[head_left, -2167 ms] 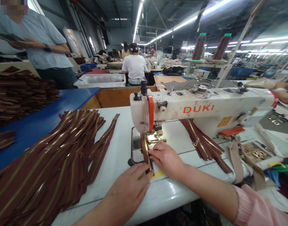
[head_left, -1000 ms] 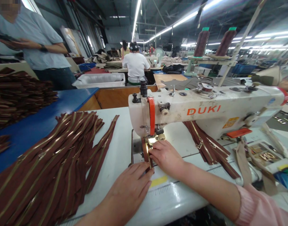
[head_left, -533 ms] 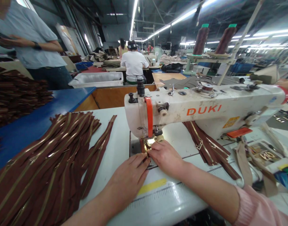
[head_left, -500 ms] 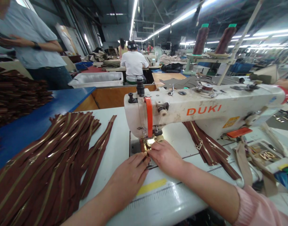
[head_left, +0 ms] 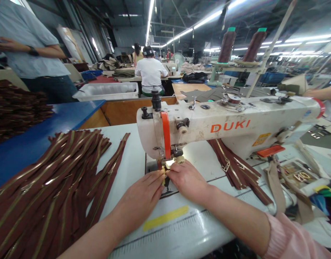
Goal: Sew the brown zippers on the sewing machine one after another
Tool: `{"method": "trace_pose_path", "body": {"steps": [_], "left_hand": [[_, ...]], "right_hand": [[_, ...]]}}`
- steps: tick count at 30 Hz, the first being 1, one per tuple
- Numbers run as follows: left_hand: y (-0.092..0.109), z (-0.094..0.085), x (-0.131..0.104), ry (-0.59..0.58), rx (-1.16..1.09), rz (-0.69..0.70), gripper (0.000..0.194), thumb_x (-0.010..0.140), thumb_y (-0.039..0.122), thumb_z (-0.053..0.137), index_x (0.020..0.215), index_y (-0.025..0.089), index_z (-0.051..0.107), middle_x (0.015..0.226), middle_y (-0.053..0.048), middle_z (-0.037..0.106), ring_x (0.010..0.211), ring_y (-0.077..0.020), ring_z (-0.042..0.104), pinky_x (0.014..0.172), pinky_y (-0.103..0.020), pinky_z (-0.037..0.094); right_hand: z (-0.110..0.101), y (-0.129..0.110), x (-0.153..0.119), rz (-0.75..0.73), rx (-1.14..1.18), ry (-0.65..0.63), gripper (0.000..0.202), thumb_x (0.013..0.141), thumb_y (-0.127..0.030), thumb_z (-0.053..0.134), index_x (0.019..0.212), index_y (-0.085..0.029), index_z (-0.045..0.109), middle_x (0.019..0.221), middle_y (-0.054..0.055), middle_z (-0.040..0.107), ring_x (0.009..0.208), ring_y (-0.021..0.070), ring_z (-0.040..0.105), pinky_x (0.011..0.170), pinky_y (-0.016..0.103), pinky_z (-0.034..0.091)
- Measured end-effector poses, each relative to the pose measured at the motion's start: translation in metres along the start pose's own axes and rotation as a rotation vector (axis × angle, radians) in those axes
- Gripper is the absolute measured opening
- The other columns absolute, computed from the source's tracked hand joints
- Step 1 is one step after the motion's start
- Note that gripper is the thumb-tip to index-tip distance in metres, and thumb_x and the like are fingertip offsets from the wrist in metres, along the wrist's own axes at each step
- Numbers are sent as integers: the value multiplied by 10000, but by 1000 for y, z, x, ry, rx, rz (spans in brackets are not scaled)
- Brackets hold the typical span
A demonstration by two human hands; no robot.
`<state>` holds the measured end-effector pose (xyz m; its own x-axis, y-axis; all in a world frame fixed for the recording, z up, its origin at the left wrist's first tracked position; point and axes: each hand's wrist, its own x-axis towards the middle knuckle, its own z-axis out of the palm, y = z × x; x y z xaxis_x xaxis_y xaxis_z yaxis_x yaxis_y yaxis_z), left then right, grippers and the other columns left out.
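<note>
Under the needle of the white sewing machine (head_left: pixel 193 124) lies a brown zipper (head_left: pixel 160 166) with gold teeth, mostly hidden by my fingers. My left hand (head_left: pixel 139 192) is closed, its fingertips pinching the near end of the zipper. Close beside it, my right hand (head_left: pixel 188 180) is closed too, thumb and fingertips on the same zipper by the presser foot. Left of my hands, many brown zippers (head_left: pixel 46 183) are heaped on the white table, with a few others (head_left: pixel 108 178) lying slightly apart. More zippers (head_left: pixel 230 165) with gold pulls rest beneath the machine arm.
Two brown thread cones (head_left: pixel 227 46) stand behind the machine. At right, a parts tray (head_left: pixel 312 183) holds small metal pieces. A blue table (head_left: pixel 81 109) carries another zipper stack (head_left: pixel 18 109). A person (head_left: pixel 35 46) stands at left; another (head_left: pixel 150 72) sits ahead.
The whole view has shifted slightly, so the machine appears a little further left. Both hands remain at the needle, and the zipper's near end now shows less between my fingers.
</note>
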<state>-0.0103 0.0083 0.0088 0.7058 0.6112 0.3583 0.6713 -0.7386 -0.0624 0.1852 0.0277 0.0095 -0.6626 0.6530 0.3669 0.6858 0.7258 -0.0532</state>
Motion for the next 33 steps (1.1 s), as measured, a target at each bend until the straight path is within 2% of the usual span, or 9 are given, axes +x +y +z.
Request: {"method": "trace_pose_path", "body": {"steps": [5,12,27,33], "left_hand": [[-6,1,4,-3,-78,-64,358,960,224,335,1174,132,607,1176,-87,671,1103,-192,608,990,-360,488],[-10,2,10,45,-134,-62,355,966,208,324,1142,131,622,1125,-102,682,1069,-209,615,960,-396,508],[-8,2,11,84,-132,-57,318,963,168,341,1087,94,624,1065,-107,694,1024,-209,621,928,-391,526],[-11,0,20,67,-98,-58,306,962,155,334,1058,91,618,1037,-101,692,995,-215,625,919,-380,522]], "right_hand": [[0,-1,0,19,-18,-7,96,901,-157,564,855,-149,648,855,61,619,856,200,513,754,333,373],[3,0,-3,44,3,25,94,897,-163,579,844,-152,656,846,53,620,853,193,496,758,335,370],[-2,-4,-9,93,41,70,175,912,-160,548,773,-163,656,770,43,599,787,186,481,717,310,355],[-6,-4,-9,108,59,55,227,929,-164,512,750,-157,652,762,48,604,777,184,487,715,305,364]]}}
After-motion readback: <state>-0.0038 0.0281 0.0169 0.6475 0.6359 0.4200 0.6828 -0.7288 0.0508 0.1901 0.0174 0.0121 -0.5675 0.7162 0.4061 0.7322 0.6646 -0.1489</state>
